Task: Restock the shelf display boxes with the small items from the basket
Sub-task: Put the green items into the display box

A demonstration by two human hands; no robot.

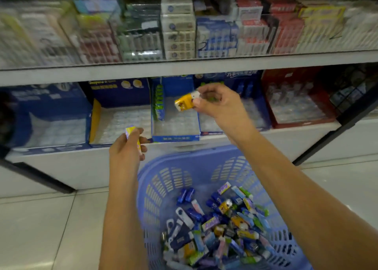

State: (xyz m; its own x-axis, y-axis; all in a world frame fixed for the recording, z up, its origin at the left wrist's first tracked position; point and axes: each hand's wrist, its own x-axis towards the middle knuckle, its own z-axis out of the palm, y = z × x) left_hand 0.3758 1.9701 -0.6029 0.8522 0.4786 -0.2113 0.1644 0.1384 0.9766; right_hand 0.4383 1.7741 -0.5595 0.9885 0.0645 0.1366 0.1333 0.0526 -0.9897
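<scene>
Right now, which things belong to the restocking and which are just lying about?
Job: left hand holding yellow pack; right hand holding orange pack; basket; blue display box.
Lying about: upper shelf stock; floor.

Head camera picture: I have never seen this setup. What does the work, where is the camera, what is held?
There is no machine here: one camera worn on a person's head looks down at two bare hands before shop shelves. The left hand grips a small yellow-and-purple packet; the right hand pinches a small orange-and-white packet near an open blue cardboard display box on the lower white shelf. Below stands a lilac slotted plastic basket holding many mixed small packets.
</scene>
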